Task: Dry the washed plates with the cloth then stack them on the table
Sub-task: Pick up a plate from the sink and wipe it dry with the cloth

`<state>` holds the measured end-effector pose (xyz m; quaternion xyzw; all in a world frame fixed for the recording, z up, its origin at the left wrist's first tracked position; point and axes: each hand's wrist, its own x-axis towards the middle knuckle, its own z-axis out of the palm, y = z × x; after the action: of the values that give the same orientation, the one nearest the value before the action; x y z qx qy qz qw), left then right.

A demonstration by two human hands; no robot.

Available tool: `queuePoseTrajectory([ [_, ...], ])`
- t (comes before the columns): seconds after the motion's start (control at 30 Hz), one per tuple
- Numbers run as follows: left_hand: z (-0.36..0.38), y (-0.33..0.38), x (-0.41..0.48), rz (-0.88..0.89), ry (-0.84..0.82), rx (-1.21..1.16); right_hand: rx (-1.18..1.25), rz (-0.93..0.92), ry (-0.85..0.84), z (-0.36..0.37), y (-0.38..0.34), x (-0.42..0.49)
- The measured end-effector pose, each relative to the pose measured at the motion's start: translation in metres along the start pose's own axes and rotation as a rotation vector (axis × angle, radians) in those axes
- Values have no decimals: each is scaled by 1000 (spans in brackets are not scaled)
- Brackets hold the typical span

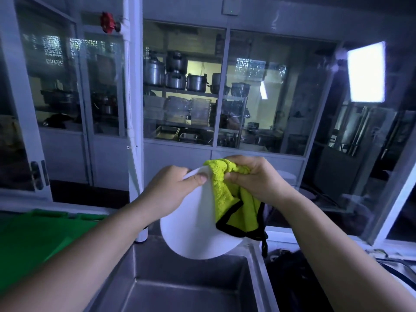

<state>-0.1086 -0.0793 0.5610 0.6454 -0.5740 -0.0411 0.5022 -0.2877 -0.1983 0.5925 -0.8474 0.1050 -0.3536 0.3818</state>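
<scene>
holding white plate [193, 226] over steel sink [180, 287], right hand [254, 176] gripping cloth [227, 194].

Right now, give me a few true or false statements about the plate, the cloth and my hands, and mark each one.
1. The left hand grips the white plate by its upper rim. True.
2. The cloth is blue with a white edge. False: it is yellow-green with a black edge.
3. The right hand grips the bunched cloth against the plate. True.
4. The plate lies flat on the sink floor. False: it is held up in the air above the steel sink.
5. The surface left of the sink is red. False: the green surface lies there.
</scene>
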Motion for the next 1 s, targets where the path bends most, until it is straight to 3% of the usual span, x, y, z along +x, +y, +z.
queuePoseTrajectory([
  [0.1, 0, -3, -7, -110, -12, -278, 92, -28, 85, -3, 6, -4],
  [0.2, -1, -5, -13, -156, 84, -477, 349, -1, 204, -2, 14, -11],
  [0.47, 35, 3, -22, -176, 626, -814, 814, 183, 624, 47, 29, -24],
  [0.53, 45, -3, -26, -184, 670, -838, 856, 213, 666, 56, 31, -29],
  [0.6, 47, -17, -29, -202, 538, -778, 808, 240, 667, 50, 32, -33],
  [0.73, 13, -31, -19, -255, 67, -859, 625, 235, 535, 19, 29, -36],
  [0.83, -9, -18, -7, -237, -178, -631, 498, 216, 374, 9, 21, -32],
  [1.0, -2, -2, -13, -192, -122, -588, 448, 167, 286, 0, 15, -30],
])
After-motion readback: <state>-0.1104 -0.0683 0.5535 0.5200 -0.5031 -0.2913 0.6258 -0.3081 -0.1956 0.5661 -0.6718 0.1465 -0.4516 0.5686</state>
